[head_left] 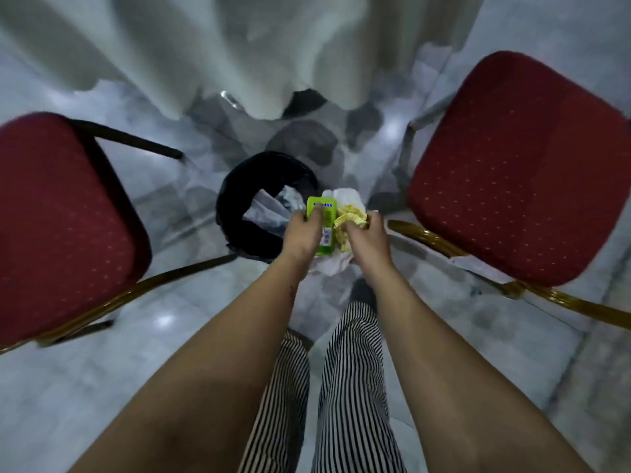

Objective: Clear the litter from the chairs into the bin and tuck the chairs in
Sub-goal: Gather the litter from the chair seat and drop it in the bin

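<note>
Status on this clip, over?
Left hand grips green Mentos box. Right hand holds crumpled yellow-white paper. Black round bin just beyond, nothing blocking.

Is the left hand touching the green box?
Touching. The head view shows the left hand with its thumb curled over the green box, above the black bin.

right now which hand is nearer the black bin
Left. The left hand, gripping the green box, is over the near right rim of the black bin. The right hand, holding crumpled paper, is farther right, off the bin.
</note>
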Demonstrator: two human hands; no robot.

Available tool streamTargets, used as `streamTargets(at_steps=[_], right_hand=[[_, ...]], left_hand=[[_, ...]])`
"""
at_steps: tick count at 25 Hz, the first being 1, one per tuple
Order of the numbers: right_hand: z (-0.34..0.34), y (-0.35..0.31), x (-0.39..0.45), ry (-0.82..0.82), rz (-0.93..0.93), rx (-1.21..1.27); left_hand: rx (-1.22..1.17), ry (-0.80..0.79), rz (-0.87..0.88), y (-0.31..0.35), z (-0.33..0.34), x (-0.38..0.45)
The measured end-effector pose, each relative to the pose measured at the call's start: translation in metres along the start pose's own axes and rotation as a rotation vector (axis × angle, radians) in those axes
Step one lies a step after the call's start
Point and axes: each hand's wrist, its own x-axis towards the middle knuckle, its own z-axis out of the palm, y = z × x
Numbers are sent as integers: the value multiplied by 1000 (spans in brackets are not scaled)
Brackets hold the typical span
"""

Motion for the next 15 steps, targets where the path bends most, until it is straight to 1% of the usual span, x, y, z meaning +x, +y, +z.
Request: streamTargets(at_steps=[3,6,11,15], right_hand=[[56,5,-10,-74,20,-35],[97,2,-4,-142,54,-50],[141,-3,29,-176,125,-28],[164,-5,69,-186,98,-24]], left_hand=[[5,40,-28,-24,-58,14],[-34,65,-74,-37,-90,32],[-72,35,-119,-44,-111,75],[-9,-3,-113,-44,-113,118]])
